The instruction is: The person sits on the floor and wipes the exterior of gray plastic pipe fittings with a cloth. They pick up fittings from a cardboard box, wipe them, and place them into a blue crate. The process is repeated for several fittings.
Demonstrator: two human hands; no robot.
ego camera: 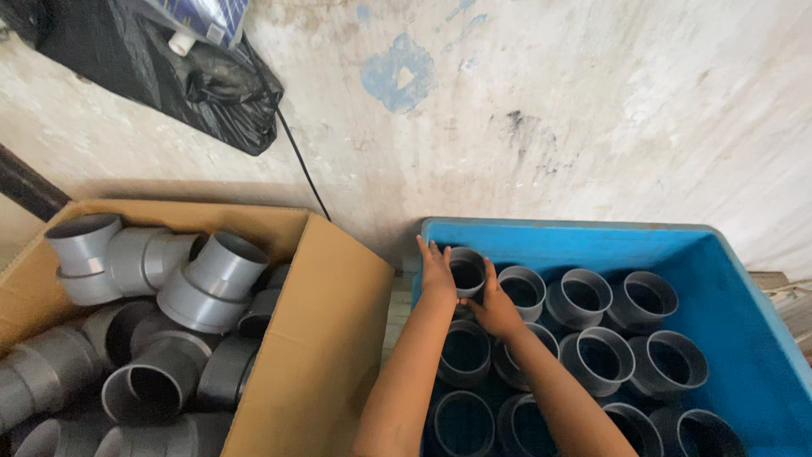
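At the back left corner of a blue bin (727, 279), lower right of the frame, two bare hands close on one grey fitting (467, 272). The left hand (436, 272) lies flat against the fitting's left side, fingers stretched toward the bin's rear wall; the right hand (496, 310) cups it from the front right, fingers curled on the rim. The fitting stands upright, mouth up, pressed between both palms, at the left end of the back row. Beside it, more grey fittings (592, 338) stand mouth up in rows (whether the held one rests on the bin floor or sits just above it cannot be told). In the lower left of the frame, an open cardboard box (321, 338) holds a loose heap of larger grey pipe pieces (169, 296), lying at all angles. In the upper left, a black plastic bag (152, 76) hangs against the stained wall (550, 110), a thin black cable (300, 165) trailing down from it.
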